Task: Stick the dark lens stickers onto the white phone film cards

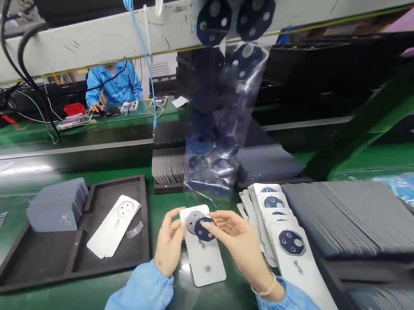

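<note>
A white phone back panel lies upright in front of me on the green table. My left hand grips its upper left edge with bent fingers. Between the fingers of my right hand is a dark blue octagonal piece with round holes, held over the panel's upper part. It partly covers the grey round camera area. Just right of that hand, white panels with dark octagonal pieces on them lie in an overlapping pile.
On the left, a black tray holds grey panels and white panels. Grey panels fill a rack at right. A clear bag of dark pieces hangs ahead. Across the bench sits a person in blue.
</note>
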`<control>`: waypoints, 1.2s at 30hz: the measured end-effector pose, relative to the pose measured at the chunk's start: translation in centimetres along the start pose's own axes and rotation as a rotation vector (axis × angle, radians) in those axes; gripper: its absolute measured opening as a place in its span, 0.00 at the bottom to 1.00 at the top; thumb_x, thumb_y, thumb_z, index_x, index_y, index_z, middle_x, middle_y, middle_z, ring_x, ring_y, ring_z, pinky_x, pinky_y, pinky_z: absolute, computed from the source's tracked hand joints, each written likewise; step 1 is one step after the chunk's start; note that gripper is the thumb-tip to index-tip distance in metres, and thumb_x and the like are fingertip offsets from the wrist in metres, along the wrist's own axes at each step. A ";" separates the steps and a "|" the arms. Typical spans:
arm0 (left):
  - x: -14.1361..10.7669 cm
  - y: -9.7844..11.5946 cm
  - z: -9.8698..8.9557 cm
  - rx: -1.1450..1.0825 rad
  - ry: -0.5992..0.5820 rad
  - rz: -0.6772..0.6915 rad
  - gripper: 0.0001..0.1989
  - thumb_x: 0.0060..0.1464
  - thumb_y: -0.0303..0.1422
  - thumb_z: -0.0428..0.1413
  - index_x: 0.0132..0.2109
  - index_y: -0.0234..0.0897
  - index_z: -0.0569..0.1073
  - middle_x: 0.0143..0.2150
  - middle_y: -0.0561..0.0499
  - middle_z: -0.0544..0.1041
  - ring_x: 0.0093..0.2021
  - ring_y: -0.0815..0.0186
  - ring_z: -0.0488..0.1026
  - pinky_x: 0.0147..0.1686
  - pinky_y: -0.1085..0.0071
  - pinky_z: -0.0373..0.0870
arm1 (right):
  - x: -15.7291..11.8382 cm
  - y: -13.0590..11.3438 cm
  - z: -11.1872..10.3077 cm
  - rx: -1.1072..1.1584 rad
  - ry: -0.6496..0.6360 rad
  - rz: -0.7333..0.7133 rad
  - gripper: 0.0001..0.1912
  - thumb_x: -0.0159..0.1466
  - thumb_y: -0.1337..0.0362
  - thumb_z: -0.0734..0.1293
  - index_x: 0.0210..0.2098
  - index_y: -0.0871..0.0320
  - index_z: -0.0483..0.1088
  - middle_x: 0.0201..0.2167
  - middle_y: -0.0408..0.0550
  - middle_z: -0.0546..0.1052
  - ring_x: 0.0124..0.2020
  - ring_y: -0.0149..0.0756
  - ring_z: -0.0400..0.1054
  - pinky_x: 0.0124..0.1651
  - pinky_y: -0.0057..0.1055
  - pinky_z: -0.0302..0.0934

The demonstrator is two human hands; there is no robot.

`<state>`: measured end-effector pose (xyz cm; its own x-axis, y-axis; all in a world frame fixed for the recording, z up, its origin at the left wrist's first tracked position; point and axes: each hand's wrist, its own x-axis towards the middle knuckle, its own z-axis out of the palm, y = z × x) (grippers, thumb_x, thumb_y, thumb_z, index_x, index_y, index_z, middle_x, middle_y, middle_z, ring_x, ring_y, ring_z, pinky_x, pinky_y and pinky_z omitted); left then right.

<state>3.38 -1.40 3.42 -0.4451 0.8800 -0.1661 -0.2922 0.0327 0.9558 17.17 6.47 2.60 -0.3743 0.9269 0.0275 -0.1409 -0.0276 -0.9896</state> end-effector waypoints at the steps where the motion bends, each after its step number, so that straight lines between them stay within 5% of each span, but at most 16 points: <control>1: -0.1 0.0 0.2 -0.006 -0.027 -0.009 0.27 0.51 0.46 0.62 0.52 0.38 0.66 0.40 0.45 0.83 0.36 0.60 0.80 0.37 0.67 0.74 | -0.1 0.1 0.0 -0.033 -0.004 -0.010 0.16 0.53 0.56 0.77 0.36 0.56 0.75 0.30 0.47 0.79 0.31 0.37 0.74 0.37 0.35 0.72; 17: -0.4 -0.6 0.5 -0.005 -0.122 0.016 0.26 0.55 0.46 0.60 0.55 0.38 0.64 0.47 0.41 0.81 0.44 0.56 0.80 0.42 0.64 0.74 | 0.0 0.1 0.2 -0.071 0.060 0.015 0.15 0.52 0.54 0.78 0.31 0.57 0.75 0.29 0.47 0.80 0.31 0.38 0.75 0.37 0.36 0.71; 36: 0.0 -1.0 0.2 -0.005 -0.116 0.014 0.25 0.55 0.44 0.60 0.54 0.37 0.64 0.44 0.42 0.82 0.40 0.59 0.80 0.40 0.67 0.75 | -0.1 0.5 0.4 -0.096 0.054 0.004 0.13 0.52 0.56 0.77 0.31 0.57 0.75 0.28 0.45 0.79 0.30 0.36 0.74 0.35 0.33 0.69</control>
<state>3.87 -1.37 2.50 -0.3485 0.9291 -0.1236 -0.2913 0.0180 0.9565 16.75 6.16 2.16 -0.3244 0.9457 0.0184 -0.0498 0.0023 -0.9988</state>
